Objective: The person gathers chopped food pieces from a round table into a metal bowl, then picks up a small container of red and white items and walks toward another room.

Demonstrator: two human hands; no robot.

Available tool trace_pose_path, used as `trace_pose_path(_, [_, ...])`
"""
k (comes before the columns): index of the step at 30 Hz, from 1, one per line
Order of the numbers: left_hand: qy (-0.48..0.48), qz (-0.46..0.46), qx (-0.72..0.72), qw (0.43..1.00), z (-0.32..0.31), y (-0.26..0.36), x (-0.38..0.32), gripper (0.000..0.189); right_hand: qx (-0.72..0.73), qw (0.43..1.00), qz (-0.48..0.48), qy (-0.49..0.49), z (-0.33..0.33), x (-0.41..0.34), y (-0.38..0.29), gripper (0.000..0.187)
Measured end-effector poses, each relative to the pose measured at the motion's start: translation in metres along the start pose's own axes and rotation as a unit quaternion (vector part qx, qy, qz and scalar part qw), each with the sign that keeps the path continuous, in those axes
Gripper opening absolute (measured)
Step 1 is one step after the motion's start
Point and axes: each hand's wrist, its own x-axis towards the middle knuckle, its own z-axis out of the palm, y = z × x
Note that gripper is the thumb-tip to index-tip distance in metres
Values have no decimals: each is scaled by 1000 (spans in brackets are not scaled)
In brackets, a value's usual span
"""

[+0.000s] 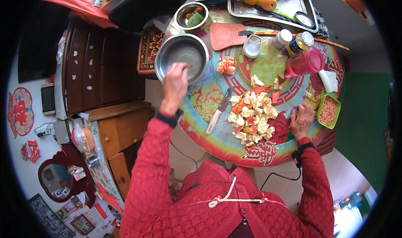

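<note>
My left hand point(176, 84) is over the near side of a steel basin point(160, 49), fingers bunched. Whether anything is pinched in them is too small to tell. A tiny red bit point(190, 65) shows beside the fingertips, against the basin's inside. My right hand point(302, 120) rests on the round table's patterned cover, its fingers curled. Left of it lies a heap of pale fruit peel point(252, 115) with orange-red skin, apparently pomegranate. Just to its right is a green tray point(338, 107) of pinkish kernels point(328, 112). A chunk with red seeds point(226, 66) lies right of the basin.
A knife point(221, 109) lies left of the peel. Farther back are a pink fly swatter point(226, 35), a clear container point(252, 46), jars point(282, 38), a pink cup point(304, 62) and a smaller steel bowl point(180, 13). A metal tray point(301, 2) holds orange fruit point(267, 2).
</note>
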Motion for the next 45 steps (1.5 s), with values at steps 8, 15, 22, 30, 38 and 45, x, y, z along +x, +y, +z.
trace_pose_path(8, [-193,-37,46,979,22,-19,63,14,3,1000,3,-9,2,0,2,34])
trace_pose_path(15, [-308,81,-787,528,-134,184,-5,16,4,1000,1,-3,7,-2,2,35])
trace_pose_path(22, [-247,253,-832,428,-119,231,-17,21,3,999,-37,26,5,0,0,33])
trace_pose_path(30, [102,-356,-284,885,-48,-8,-40,59,0,1000,-10,11,3,0,0,34])
trace_pose_path(38, [104,-350,-419,831,7,-34,-63,17,3,1000,-9,-2,-5,0,1,36])
trace_pose_path(45, [19,-270,-382,883,-73,77,-201,10,348,930,89,78,-99,-44,-51,33])
